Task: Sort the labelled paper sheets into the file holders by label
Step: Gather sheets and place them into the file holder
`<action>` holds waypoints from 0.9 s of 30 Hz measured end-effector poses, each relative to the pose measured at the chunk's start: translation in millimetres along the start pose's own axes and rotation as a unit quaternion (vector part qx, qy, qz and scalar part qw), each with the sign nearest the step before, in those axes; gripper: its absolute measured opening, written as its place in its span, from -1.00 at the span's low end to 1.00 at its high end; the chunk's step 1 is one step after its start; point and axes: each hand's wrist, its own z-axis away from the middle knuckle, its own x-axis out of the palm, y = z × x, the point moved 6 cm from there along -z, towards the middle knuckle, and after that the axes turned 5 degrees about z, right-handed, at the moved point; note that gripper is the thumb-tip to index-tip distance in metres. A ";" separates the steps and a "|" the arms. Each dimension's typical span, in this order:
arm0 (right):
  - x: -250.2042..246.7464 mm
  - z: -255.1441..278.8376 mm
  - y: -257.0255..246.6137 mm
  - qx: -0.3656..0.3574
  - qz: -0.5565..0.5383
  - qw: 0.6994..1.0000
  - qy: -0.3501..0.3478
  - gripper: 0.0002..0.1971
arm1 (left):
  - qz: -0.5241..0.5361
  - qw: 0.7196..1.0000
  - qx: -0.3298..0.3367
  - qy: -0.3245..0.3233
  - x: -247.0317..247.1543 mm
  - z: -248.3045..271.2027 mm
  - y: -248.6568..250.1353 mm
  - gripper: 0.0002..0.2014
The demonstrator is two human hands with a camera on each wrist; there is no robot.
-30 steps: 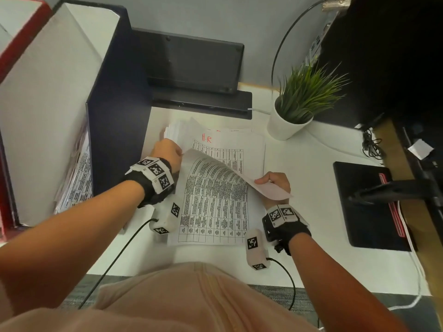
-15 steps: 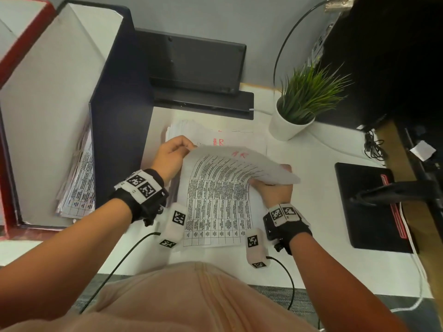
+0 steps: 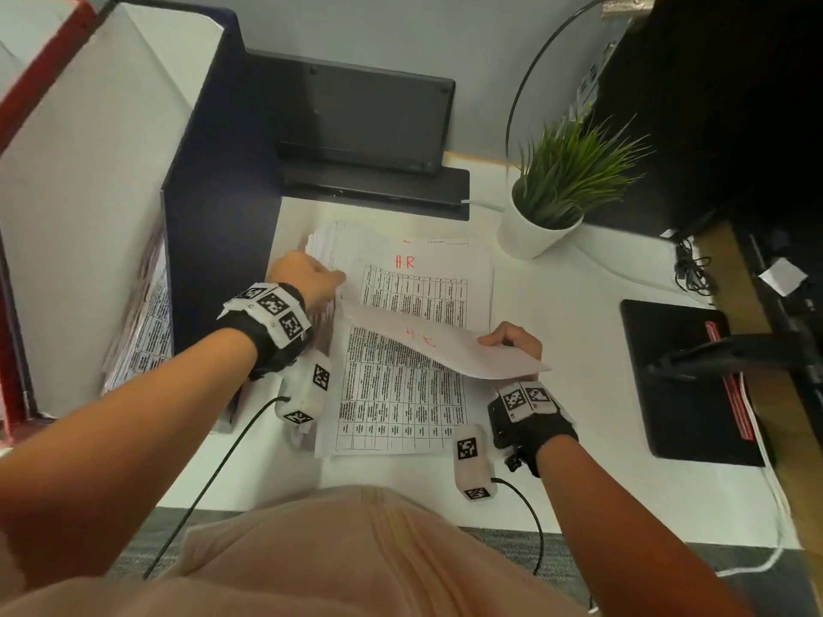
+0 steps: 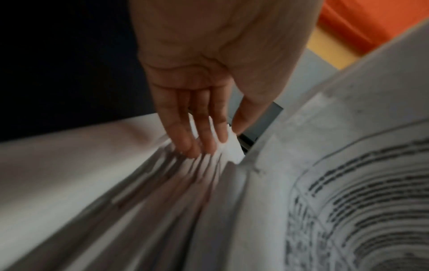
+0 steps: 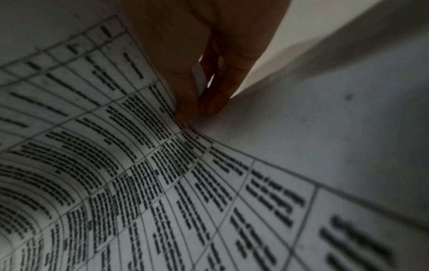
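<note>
A stack of printed sheets [image 3: 418, 291] lies on the white desk [image 3: 579, 438], and its top page bears a red "H-R". My right hand [image 3: 512, 340] pinches the far edge of the top sheet [image 3: 427, 345] and curls it back toward me, so red writing shows through its back. In the right wrist view my thumb and fingers [image 5: 199, 108] clamp that sheet [image 5: 116, 165]. My left hand [image 3: 307, 278] rests at the stack's far left corner. Its straight fingers [image 4: 197, 143] touch the fanned page edges [image 4: 185, 183]. A dark blue file holder [image 3: 213, 216] holding sheets [image 3: 147, 322] stands at the left.
A red file holder [image 3: 26, 82] stands left of the blue one. A black stand [image 3: 365, 122] sits behind the stack. A potted plant [image 3: 556, 193] is at the back right, and a black pad [image 3: 681, 380] with cables lies at the right.
My left hand let go of the lifted sheet's top edge and moved away to the stack's far left corner. My right hand carried the sheet's edge to the right and lower.
</note>
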 end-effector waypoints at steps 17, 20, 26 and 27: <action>4.3 2.4 8.5 0.069 -0.060 0.995 0.037 -0.64 | -0.045 0.994 0.095 -0.022 9.1 13.2 15.1 -0.73; 5.2 2.8 2.0 0.043 -0.043 0.998 0.028 -0.67 | 0.050 0.985 0.164 0.022 4.4 28.0 23.1 -0.91; -3.2 -2.8 3.4 -0.017 0.002 0.999 0.047 -0.55 | 0.235 0.963 0.128 -0.021 10.3 38.2 25.3 -0.78; -2.4 -1.2 2.0 -0.040 0.036 0.998 0.046 -0.56 | 0.266 0.956 0.118 -0.030 11.4 38.8 25.4 -0.75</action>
